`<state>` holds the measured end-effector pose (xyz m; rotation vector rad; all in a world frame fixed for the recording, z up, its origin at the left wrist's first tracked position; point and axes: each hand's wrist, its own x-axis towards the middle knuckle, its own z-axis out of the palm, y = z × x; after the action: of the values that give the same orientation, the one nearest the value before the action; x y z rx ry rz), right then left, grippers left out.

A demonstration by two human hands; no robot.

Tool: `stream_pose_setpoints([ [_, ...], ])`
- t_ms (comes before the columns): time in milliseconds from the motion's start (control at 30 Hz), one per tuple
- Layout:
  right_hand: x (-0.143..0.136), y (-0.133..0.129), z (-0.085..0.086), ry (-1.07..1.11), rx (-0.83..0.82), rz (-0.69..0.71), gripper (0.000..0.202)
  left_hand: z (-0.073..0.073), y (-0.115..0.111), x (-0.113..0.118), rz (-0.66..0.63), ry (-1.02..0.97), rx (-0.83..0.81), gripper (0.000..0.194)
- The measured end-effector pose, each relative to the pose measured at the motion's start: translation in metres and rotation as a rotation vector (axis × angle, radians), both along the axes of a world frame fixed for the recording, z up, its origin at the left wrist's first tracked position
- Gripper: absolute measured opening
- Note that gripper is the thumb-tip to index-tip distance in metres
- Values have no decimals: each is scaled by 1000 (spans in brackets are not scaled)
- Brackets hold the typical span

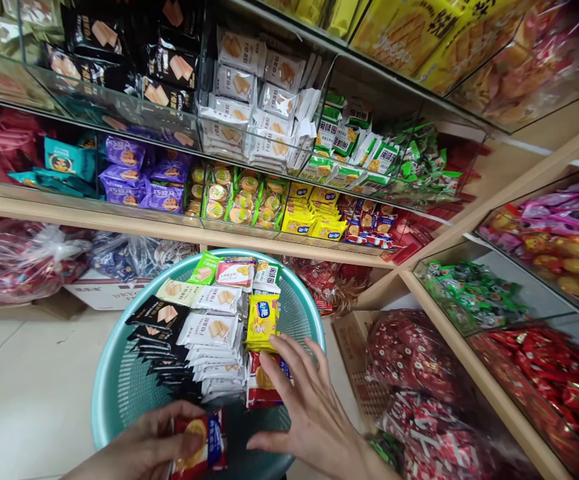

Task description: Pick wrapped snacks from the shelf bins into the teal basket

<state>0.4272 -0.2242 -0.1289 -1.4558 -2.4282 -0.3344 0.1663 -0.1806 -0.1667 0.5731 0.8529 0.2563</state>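
Note:
My left hand point(154, 437) grips a red and blue snack packet point(200, 440) with a round biscuit printed on it, low over the near rim of a teal plastic basket point(107, 393). My right hand point(309, 400) is open, fingers spread, over the basket's right side. Its fingertips reach a yellow packet point(262, 319) and a red packet point(262, 383) beneath it; whether they touch cannot be made out. Rows of white packets point(214, 330) and black packets point(162, 317) lie overlapped in the basket. Green, pink and cream packets lie behind them.
Glass-fronted shelves point(249, 150) with sorted snack packets run across the back. More bins with red packets point(544, 393) stand at the right. Large plastic bags point(419, 347) sit on the floor right of the basket, others point(24, 257) under the left shelf. Pale floor tiles point(34, 380) show at left.

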Motion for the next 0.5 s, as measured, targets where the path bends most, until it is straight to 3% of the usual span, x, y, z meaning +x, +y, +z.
stream_pose_setpoints([
  [167, -1, -1, -6, -29, -4, -19, 94, -19, 5, 16, 20, 16, -77, 27],
  [500, 3, 1, -17, -17, -76, -30, 93, -35, -6, 34, 159, 80, -194, 42],
])
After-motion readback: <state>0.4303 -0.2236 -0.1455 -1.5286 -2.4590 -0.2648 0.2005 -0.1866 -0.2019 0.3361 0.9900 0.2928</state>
